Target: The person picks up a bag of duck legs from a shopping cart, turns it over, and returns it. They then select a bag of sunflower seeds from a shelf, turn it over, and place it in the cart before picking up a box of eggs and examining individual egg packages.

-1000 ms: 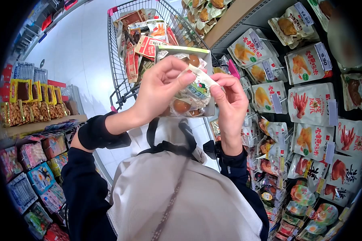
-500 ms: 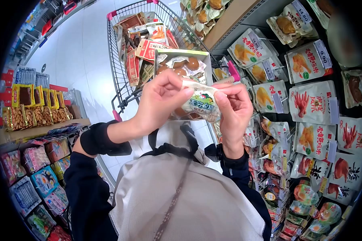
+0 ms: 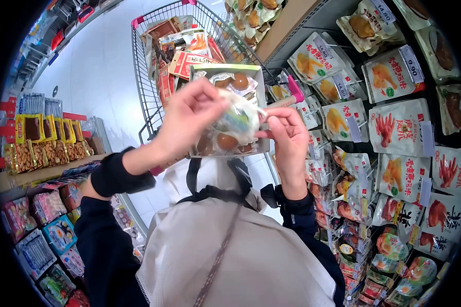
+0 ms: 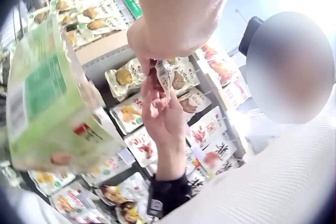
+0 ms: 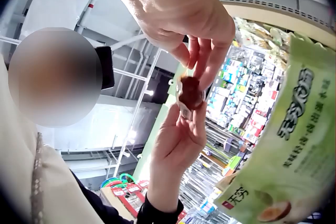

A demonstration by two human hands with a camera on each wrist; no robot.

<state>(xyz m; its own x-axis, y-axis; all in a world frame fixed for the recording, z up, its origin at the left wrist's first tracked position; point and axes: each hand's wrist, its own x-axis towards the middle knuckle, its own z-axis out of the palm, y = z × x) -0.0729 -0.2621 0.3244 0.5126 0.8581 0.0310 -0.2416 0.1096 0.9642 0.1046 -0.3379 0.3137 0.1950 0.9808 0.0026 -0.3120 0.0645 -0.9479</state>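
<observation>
A small clear-and-white packet [image 3: 239, 116] with green print, blurred, is held over an open box [image 3: 266, 94] of packaged brown eggs. The left hand [image 3: 192, 115] pinches its left side between thumb and fingers; the right hand [image 3: 289, 140] pinches its right edge. In the left wrist view the packet [image 4: 160, 77] shows a dark brown content between the left hand [image 4: 173, 19] and the right hand [image 4: 165, 121]. The right wrist view has the brown item [image 5: 190, 95] in its wrapper between the right hand [image 5: 184, 19] and left hand [image 5: 177, 148].
A shopping cart [image 3: 134, 66] with red and white snack packs [image 3: 185, 65] stands beyond the hands, the box at its near end. Hanging food packets [image 3: 400, 128] line the right side. On the left are shelves with yellow packs [image 3: 30, 128] and small bags.
The left hand has moved left, and the packet has shifted left and tilted, its print now blurred. Both hands still pinch it. The cart and box sit slightly further left in view.
</observation>
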